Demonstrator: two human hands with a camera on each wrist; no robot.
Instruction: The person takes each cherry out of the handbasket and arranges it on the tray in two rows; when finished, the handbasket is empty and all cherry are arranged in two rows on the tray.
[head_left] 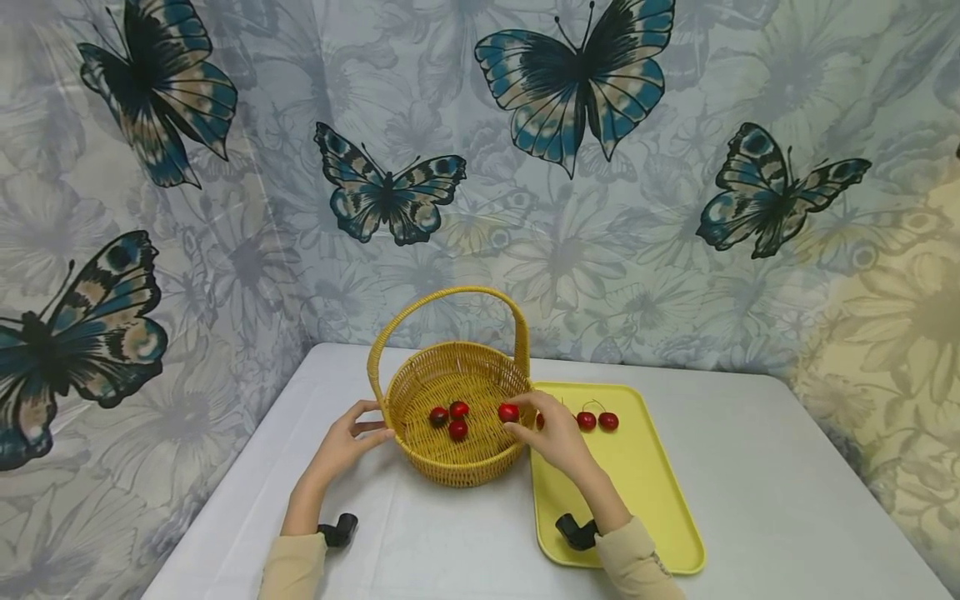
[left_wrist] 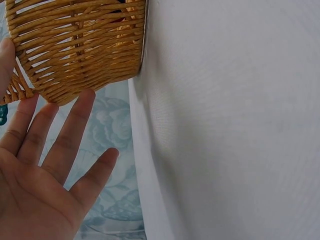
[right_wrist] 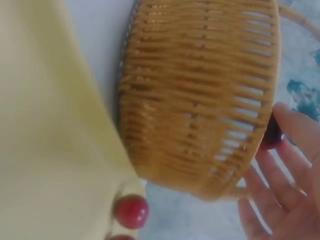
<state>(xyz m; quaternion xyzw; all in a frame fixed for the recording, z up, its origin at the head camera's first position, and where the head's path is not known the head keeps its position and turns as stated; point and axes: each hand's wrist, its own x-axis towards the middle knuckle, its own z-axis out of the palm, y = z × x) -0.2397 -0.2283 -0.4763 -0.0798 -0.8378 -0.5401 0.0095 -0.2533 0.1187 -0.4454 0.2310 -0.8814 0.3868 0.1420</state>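
The basket [head_left: 459, 473] is golden-yellow weave; the cherries [head_left: 458, 431] inside it, glossy red. Right of the basket, the tray [head_left: 622, 492] is plain yellow. Beneath it, white cloth [head_left: 750, 467]; behind, a grey-blue floral backdrop [head_left: 615, 317] bearing teal, black and cream butterflies [head_left: 581, 83].

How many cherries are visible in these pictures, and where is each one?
At least 7 cherries: three inside the basket, one pinched by the right hand, three on the yellow tray. The hand may hide more.
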